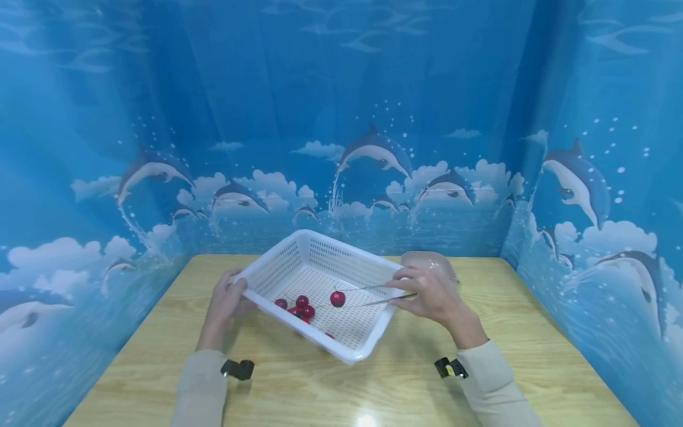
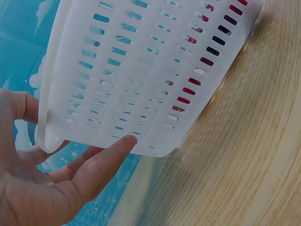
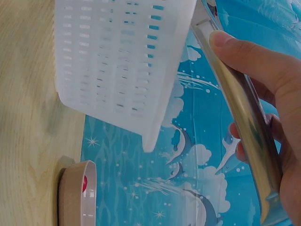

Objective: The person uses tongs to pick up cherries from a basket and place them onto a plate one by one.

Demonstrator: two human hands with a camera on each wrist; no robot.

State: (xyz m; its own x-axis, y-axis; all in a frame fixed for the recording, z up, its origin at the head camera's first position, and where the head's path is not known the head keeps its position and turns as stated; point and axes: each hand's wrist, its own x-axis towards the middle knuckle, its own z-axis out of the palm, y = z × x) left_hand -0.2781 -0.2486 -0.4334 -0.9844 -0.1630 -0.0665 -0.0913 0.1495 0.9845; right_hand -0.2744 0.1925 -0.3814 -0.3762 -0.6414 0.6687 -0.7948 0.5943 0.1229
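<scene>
"What does your left grip (image 1: 226, 302) have?"

"It grasps the white basket (image 1: 341, 260) by its left rim. The basket tilts over the worktop (image 1: 288, 397), its near side dipping."

"And your right grip (image 1: 427, 293)?"

"Clasped round the metal tongs (image 3: 240, 94), my thumb pressed along one arm. They reach over the basket's right rim, and a single cherry (image 1: 337, 298) sits between their tips, inside the basket's outline. Whether they pinch it, I can't tell."

"The other cherries (image 1: 308, 311)?"

"Bunched at the near left of the basket, against the low wall. A sliver of red shows further along."

"Anything behind?"

"A pale bowl (image 1: 424, 259) on the worktop, just beyond my right grip; my right wrist view shows something red (image 3: 84, 183) in it. Past that hangs a blue dolphin-print backdrop (image 1: 299, 89)."
</scene>
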